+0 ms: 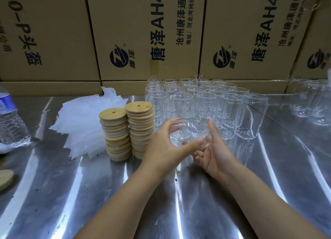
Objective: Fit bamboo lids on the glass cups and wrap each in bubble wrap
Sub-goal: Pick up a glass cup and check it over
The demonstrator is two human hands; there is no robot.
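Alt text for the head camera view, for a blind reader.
A left hand grips a clear glass cup over a metal table, the right hand, fingers straight, beside it. Nearby sit two stacks of bamboo lids, bubble wrap and rows of cups.

Two stacks of bamboo lids (pixel 126 129) stand side by side on the shiny metal tabletop (pixel 179 203). Just right of the stacks the left hand (pixel 162 145) curls thumb and fingers round a clear glass cup (pixel 186 131), while the right hand (pixel 213 149) lies against the cup's far side, index finger straight up along it. Behind and right of the stacks stands a packed group of empty glass cups (pixel 206 102), just left of them lies a heap of bubble wrap (pixel 84 124), farther left a plastic water bottle (pixel 10 120) shows at the edge, and printed cardboard boxes (pixel 143 32) rise behind them.
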